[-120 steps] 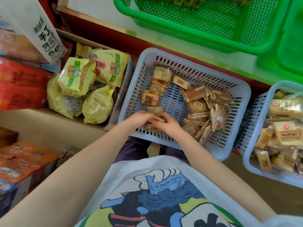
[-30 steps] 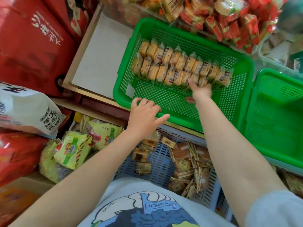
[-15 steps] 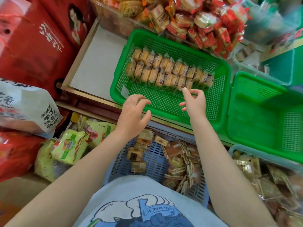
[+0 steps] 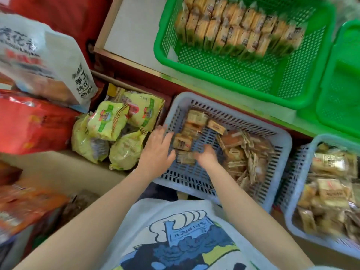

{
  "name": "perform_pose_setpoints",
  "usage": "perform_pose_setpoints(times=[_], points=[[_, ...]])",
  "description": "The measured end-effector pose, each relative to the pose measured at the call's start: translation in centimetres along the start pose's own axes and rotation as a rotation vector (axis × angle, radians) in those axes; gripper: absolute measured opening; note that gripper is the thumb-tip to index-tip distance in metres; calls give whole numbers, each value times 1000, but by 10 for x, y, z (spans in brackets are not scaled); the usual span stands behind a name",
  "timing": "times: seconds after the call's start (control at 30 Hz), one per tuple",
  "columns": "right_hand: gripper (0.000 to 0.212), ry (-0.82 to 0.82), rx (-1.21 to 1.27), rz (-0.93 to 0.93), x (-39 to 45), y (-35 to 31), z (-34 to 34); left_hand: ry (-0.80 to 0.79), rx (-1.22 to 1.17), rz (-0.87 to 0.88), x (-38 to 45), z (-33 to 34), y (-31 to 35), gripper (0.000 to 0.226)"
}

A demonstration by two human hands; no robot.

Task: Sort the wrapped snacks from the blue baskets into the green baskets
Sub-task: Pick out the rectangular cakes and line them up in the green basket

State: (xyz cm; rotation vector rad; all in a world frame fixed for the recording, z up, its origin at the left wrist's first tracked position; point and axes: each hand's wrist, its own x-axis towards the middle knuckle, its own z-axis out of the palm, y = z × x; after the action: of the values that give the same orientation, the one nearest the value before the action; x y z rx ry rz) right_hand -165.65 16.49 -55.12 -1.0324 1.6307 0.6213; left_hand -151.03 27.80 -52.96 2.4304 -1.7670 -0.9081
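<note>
2 hands [image 4: 183,152] in blue basket [image 4: 280,152]: L fingers spread, R grip unclear.

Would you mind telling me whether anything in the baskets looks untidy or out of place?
Nothing looks spilled or damaged. The snacks in the green basket stand in neat rows, while those in the blue basket lie in a loose jumble, as expected for unsorted stock. Blur hides finer detail.

Bright, even light — soft shadows only. Motion blur throughout, strongest at frame edges; wide-angle bending at borders. Red bag [image 4: 29,121] shows glare.
</note>
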Motion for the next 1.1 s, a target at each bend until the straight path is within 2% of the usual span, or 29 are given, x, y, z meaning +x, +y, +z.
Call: perform_pose_setpoints(times=[0.07,0.17,0.3,0.43,0.5,0.57,0.67,0.73,0.83,0.97,1.1], points=[[73,-2,3,21,9,8,19,-7,66,9,-4,7,0,64],[76,-6,123,-3,20,16,44,-17,125,-75,-14,16,-3,68],[55,-21,297,24,20,15,57,-47,150,-51,-28,27,-8,72],[61,-109,437,97,14,11,61,-24,101,-45,-28,25,-10,76],[53,-123,421,102,12,12,57,-17,72,-57,-27,24,-10,77],[36,-102,388,66,8,22,49,-4,57,-55,-27,24,-10,78],[30,-129,478,-70,9,42,38,-5,62,-51,-28,26,-11,79],[41,-147,602,-120,15,45,34,1,68,-58,-27,27,-11,82],[62,-83,730,-83,26,30,36,-6,20,-76,-26,27,-9,81],[79,-128,671,-15,31,9,48,16,-5,-73,-26,27,-9,76],[87,-158,632,-54,32,4,57,13,-40,-80,-25,24,-9,73]])
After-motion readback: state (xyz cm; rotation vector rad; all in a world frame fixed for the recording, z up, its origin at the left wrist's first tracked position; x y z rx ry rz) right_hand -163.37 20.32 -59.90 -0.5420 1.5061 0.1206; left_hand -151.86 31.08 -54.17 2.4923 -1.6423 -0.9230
